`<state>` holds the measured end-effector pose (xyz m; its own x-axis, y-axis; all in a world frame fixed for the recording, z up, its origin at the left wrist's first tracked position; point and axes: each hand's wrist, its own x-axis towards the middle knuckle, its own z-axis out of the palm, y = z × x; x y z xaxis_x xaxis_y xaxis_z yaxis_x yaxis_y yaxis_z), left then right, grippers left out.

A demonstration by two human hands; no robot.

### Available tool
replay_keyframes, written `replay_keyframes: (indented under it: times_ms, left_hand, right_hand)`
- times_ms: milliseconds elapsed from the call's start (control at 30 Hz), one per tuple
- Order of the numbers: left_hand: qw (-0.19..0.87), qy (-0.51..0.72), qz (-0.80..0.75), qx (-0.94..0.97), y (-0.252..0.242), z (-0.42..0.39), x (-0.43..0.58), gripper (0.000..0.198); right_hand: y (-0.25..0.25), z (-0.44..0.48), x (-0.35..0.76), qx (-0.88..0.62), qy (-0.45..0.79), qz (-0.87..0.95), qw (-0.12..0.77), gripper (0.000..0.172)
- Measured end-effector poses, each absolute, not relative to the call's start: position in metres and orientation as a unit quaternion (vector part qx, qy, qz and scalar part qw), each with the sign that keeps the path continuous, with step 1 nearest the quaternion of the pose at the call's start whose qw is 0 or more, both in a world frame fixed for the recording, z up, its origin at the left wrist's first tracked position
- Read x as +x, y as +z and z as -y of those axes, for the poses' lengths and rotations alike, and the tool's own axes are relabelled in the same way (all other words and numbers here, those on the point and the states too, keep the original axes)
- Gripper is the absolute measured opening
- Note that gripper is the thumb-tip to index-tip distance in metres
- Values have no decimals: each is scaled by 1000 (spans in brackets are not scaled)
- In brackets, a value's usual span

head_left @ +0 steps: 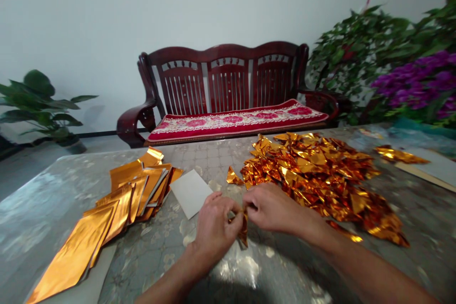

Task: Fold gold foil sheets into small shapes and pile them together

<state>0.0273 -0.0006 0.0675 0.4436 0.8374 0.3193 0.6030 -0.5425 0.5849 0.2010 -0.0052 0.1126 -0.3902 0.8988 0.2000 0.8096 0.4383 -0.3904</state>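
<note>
Bare forearms [374, 266] came in over the near edge of the surface [42, 209]. The left hand [215, 230] and the right hand [270, 206] were close together, each holding a small folded piece of gold foil [243, 230] in a narrow pinch, with its lower end hanging between them just above the surface. Just beyond the left hand lay a white card [190, 193], beside a fanned stack of long orange-gold foil strips [128, 204]. The near end of that stack rested on a grey board [96, 278] by the left edge. Right of the hands spread a large heap of folded gold foil triangles [313, 175], with one loose triangle [233, 176] at its left end. Another foil strip [399, 154] lay toward the far right corner. Past the far edge stood a dark red wooden bench [224, 71] with a red floral cushion [235, 121], between a leafy potted plant [39, 104] and purple flowers [416, 85].
</note>
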Motion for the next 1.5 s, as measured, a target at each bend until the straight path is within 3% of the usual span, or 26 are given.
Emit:
replay_keyframes:
  times_ms: [267, 500, 667, 733, 867, 1000, 1300, 1500]
  left_hand:
    - [304, 357, -439, 766, 68, -3, 27, 13]
    - [541, 439, -462, 548, 63, -17, 30, 20]
    - [582, 488, -456, 464, 60, -24, 30, 30]
    - [602, 495, -447, 438, 57, -25, 30, 34]
    - [608, 504, -445, 422, 52, -24, 31, 36]
    - [645, 495, -402, 421, 56, -19, 32, 35]
    - [672, 494, -351, 425, 54, -7, 44, 56]
    - [649, 500, -400, 411, 46, -6, 47, 33]
  right_hand:
    - [115, -1, 215, -499, 203, 814, 216, 31]
    - [103, 11, 227, -541, 248, 705, 386, 36]
    - [84, 36, 216, -514, 273, 736, 346, 51]
    - [77, 38, 210, -533, 274, 725, 338, 44]
    - [65, 33, 203, -568, 258, 694, 358, 13]
    - [59, 26, 202, -586, 268, 652, 400, 5]
    - [56, 21, 201, -578, 322, 575, 482, 22]
    - [49, 19, 194, -531, 302, 616, 498, 22]
